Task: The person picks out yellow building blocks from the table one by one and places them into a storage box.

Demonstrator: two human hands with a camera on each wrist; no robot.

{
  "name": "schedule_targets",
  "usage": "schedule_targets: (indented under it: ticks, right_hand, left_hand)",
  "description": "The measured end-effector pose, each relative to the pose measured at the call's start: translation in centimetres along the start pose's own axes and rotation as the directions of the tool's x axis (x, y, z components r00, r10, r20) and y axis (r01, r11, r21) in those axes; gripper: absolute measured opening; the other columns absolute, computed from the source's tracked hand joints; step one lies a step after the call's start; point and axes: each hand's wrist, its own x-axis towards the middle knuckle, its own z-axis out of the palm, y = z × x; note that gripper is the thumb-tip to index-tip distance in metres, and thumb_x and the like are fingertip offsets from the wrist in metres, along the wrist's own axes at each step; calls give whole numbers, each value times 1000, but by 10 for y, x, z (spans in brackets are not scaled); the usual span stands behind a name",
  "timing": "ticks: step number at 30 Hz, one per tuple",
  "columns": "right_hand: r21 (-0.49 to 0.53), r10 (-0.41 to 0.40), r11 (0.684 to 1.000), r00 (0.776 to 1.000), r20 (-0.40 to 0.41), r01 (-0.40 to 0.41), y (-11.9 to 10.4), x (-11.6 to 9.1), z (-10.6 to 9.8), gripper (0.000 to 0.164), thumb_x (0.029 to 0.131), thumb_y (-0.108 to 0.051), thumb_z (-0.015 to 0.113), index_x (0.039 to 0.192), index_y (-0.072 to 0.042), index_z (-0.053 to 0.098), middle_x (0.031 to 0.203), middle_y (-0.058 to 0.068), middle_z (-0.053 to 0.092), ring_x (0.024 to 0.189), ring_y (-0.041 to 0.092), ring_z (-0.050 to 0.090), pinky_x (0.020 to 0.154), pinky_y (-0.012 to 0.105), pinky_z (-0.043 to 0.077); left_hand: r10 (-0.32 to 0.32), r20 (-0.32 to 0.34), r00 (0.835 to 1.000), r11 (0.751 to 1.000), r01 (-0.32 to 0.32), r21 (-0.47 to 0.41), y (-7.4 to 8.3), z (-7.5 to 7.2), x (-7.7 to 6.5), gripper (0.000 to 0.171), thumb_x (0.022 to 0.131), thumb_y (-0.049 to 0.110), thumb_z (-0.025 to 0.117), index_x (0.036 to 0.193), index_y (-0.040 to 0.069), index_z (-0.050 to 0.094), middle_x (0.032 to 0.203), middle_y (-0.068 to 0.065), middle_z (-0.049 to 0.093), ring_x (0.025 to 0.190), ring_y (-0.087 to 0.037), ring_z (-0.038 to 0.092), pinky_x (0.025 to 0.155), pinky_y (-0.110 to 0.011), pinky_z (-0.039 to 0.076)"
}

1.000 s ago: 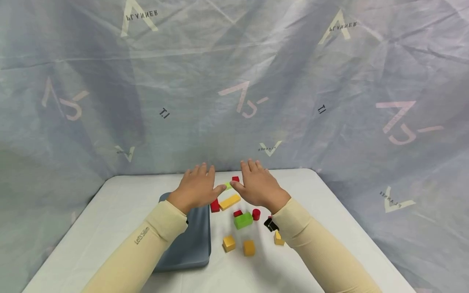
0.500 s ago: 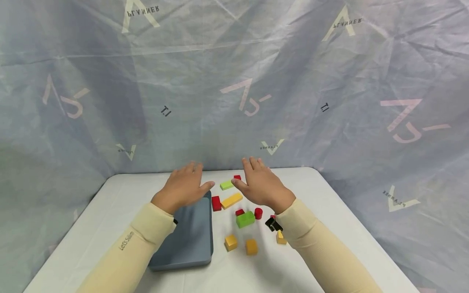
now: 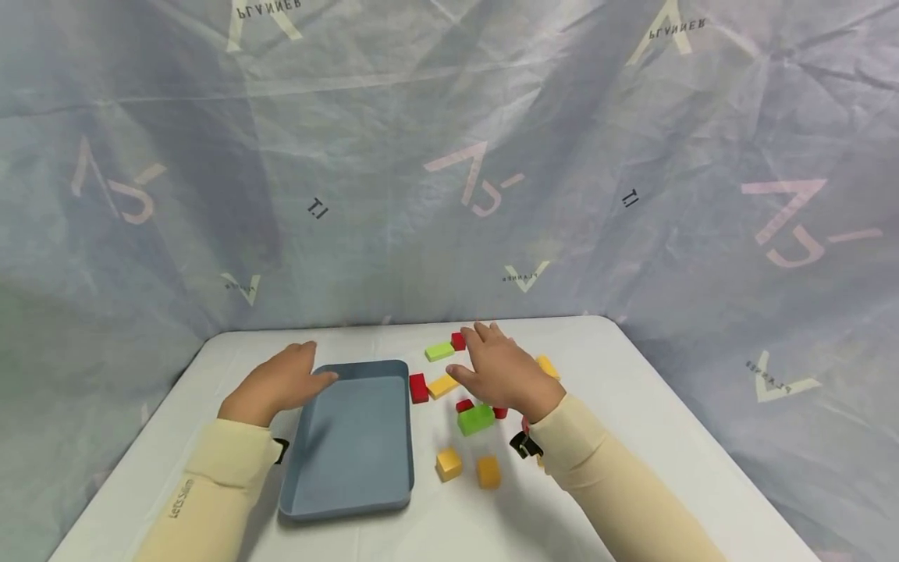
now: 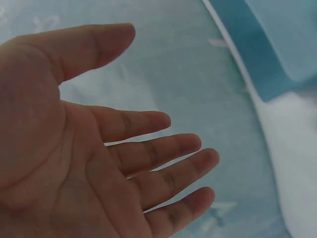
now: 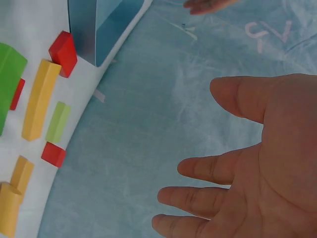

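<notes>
My left hand (image 3: 277, 382) hovers at the left side of a blue-grey tray (image 3: 410, 437), palm empty and fingers spread in the left wrist view. Over the scattered blocks is my right hand (image 3: 502, 371), also with straight fingers and nothing in it. Around and below it lie a light green block (image 3: 439, 351), a long yellow block (image 3: 442, 385), a red block (image 3: 418, 388) and a bigger green block (image 3: 476, 419). Two yellow cubes, one nearer the tray (image 3: 449, 464) and another (image 3: 488, 473), sit toward the front. The right hand and sleeve partly cover other blocks.
The blocks and tray rest on a white-covered table (image 3: 632, 484). Behind it and at the sides hangs a grey printed cloth (image 3: 393, 156). More yellow blocks (image 5: 9, 208) show near the table's far edge in the right wrist view.
The left hand has moved left, from over the tray's far part to its left side, uncovering the tray. The right hand has dipped slightly and stays over the blocks. The view has shifted a little.
</notes>
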Motion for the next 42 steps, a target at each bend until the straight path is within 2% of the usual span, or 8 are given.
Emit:
schedule_targets:
  ticks: [5,12,19,23,28,32,37,42]
  right_hand:
    - [1,3,1000,1000,18,-3,1,1,10,76,89,-56,54,147,-12,31,150,11,26,135,30,16,106,51,27]
    - [35,-40,999,997,73,38,-4,-1,20,78,87,-57,57,147,-16,30,149,11,28,131,27,27,98,48,39]
    - [39,-65,997,992,110,61,-3,-3,28,73,86,-56,60,144,-16,37,145,10,35,121,24,41,90,47,47]
    - [39,-78,996,992,100,74,-1,-4,34,69,86,-54,60,141,-16,42,141,8,40,118,24,44,89,46,47]
    - [60,-104,993,988,118,98,-2,-7,41,62,86,-55,61,136,-20,49,134,3,47,117,23,44,91,45,46]
    - [68,-154,987,978,143,145,-3,-10,45,58,86,-53,62,133,-21,52,130,1,51,111,18,48,90,42,47]
    - [77,-203,978,965,163,193,-2,-12,50,52,86,-49,64,128,-19,55,118,-2,56,90,8,52,81,36,51]
    - [63,-222,975,959,178,214,-5,-15,53,46,87,-46,63,124,-20,58,116,-3,58,98,9,52,85,37,49]
  left_hand:
    - [-21,21,1000,999,22,-50,-24,12,-1,83,94,45,53,139,-17,20,141,-39,24,126,-50,24,98,-63,30]
    - [-33,23,999,997,34,-67,-44,28,-1,79,91,38,60,133,-21,29,136,-41,30,121,-50,31,94,-61,36]
    - [-54,36,998,996,56,-69,-46,37,0,83,86,39,66,131,-21,32,133,-40,36,117,-50,37,91,-61,38]
    - [-40,14,999,998,41,-57,-48,42,3,73,84,35,69,126,-18,43,124,-37,47,109,-46,47,85,-58,44]
    - [-36,-3,999,996,36,-83,-51,51,6,58,81,30,72,118,-12,53,109,-27,59,90,-34,57,72,-51,49]
    - [-61,1,998,993,60,-104,-51,55,5,57,81,29,73,117,-10,54,104,-22,61,83,-28,58,67,-48,50]
    - [-55,-25,998,994,52,-99,-50,57,4,54,79,20,72,118,-12,52,100,-21,62,81,-27,58,68,-49,49]
    - [-27,-58,998,998,23,-66,-49,57,6,48,74,6,64,117,-12,53,96,-19,64,79,-25,58,69,-49,49]
